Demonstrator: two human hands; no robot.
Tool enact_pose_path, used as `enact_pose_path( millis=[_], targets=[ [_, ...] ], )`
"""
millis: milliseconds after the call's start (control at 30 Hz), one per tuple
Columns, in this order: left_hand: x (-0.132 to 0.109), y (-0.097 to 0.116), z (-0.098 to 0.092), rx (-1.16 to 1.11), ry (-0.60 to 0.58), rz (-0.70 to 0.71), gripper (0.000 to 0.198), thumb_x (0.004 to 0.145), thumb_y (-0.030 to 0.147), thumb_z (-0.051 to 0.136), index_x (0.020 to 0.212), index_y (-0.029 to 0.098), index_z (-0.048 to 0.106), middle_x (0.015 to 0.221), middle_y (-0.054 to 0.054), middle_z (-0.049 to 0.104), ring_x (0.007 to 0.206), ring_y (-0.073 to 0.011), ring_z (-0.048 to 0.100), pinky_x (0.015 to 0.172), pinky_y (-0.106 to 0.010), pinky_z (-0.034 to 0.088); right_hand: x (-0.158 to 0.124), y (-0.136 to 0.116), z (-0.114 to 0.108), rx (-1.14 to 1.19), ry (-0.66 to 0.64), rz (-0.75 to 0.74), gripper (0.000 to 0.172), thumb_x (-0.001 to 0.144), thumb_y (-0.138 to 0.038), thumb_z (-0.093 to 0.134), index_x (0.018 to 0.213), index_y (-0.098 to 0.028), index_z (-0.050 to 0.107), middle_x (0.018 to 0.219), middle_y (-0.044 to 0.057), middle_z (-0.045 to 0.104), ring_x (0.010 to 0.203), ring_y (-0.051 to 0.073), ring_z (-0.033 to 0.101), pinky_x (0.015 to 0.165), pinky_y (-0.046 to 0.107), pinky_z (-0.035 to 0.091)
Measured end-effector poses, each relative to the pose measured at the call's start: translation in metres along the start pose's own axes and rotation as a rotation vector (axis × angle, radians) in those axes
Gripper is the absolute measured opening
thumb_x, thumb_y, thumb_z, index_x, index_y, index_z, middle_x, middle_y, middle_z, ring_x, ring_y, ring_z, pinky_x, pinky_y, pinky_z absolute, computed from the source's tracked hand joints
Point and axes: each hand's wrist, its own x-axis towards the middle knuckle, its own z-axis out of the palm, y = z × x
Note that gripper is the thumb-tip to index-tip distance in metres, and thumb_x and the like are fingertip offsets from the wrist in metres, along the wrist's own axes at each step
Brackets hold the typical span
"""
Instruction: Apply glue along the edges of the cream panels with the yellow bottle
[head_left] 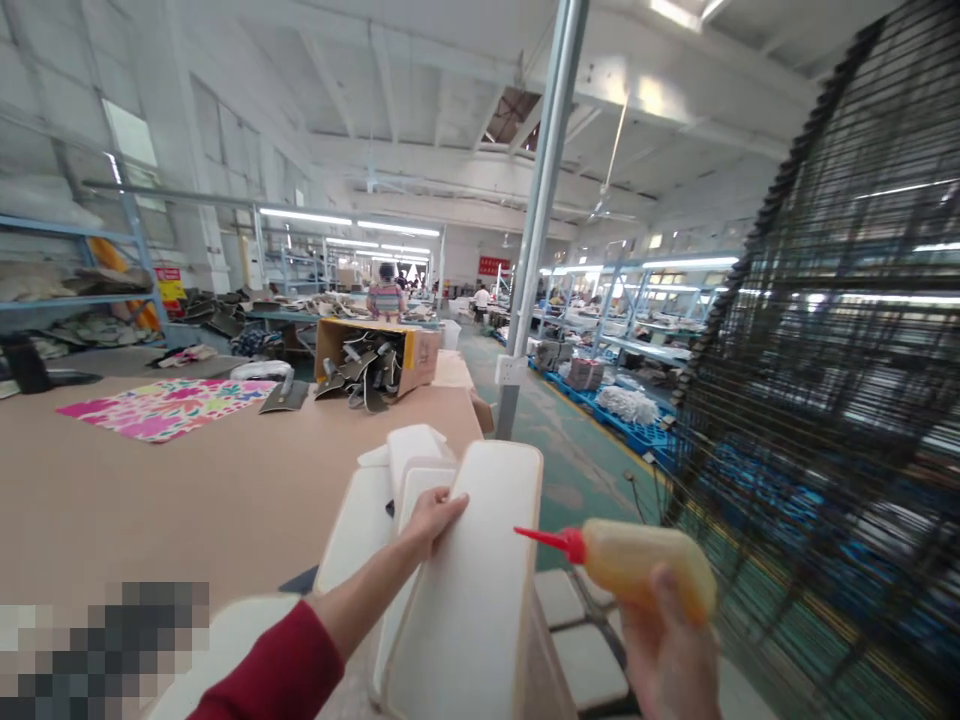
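Observation:
My left hand [439, 517] grips the left edge of a long white panel with rounded corners [480, 590], thumb on its face and fingers out of sight behind. In my right hand [667, 640] is a squeeze bottle [649, 560] of yellowish liquid, with a red nozzle. The bottle lies nearly level, its tip pointing left, just right of the panel. I cannot tell whether the tip touches it. More white panels [358, 525] lie stacked behind and left of the held one.
On the brown table [247, 500] lie a floral cloth [172, 405] and a cardboard box [420, 360] tipped towards me, full of dark curved pieces. A metal post [532, 220] rises beyond the panels. At right stands a tall wire rack [832, 330]. Lower right are several white panels [589, 660].

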Motion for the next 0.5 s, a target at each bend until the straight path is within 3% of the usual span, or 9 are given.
enact_pose_path(
  millis=[200, 400, 500],
  targets=[
    [-0.021, 0.01, 0.036, -0.002, -0.159, -0.001, 0.055, 0.047, 0.053, 0.077, 0.084, 0.014, 0.064, 0.067, -0.003, 0.068, 0.066, -0.0203, 0.062, 0.057, -0.027, 0.046, 0.021, -0.014, -0.003, -0.068, 0.031, -0.07, 0.061, 0.057, -0.041, 0.083, 0.107, -0.02, 0.055, 0.092, 0.001, 0.057, 0.084, 0.013, 0.056, 0.069, 0.017, 0.049],
    [-0.038, 0.03, 0.061, -0.073, -0.208, -0.163, 0.027, 0.056, 0.031, 0.059, 0.078, 0.016, 0.065, 0.058, 0.0, 0.063, 0.06, -0.0183, 0.059, 0.053, -0.025, 0.043, 0.032, -0.03, -0.032, -0.225, 0.081, -0.126, 0.068, 0.057, -0.043, 0.082, 0.113, -0.018, 0.052, 0.09, 0.002, 0.057, 0.074, 0.013, 0.054, 0.058, 0.016, 0.047],
    [-0.047, 0.036, 0.069, -0.09, -0.311, -0.11, 0.036, 0.047, 0.015, 0.051, 0.08, 0.016, 0.067, 0.058, 0.001, 0.063, 0.063, -0.0188, 0.059, 0.058, -0.026, 0.045, 0.024, -0.029, -0.054, -0.218, 0.085, -0.129, 0.072, 0.057, -0.048, 0.08, 0.117, -0.02, 0.05, 0.098, 0.004, 0.058, 0.082, 0.017, 0.057, 0.065, 0.021, 0.05]
  ],
)
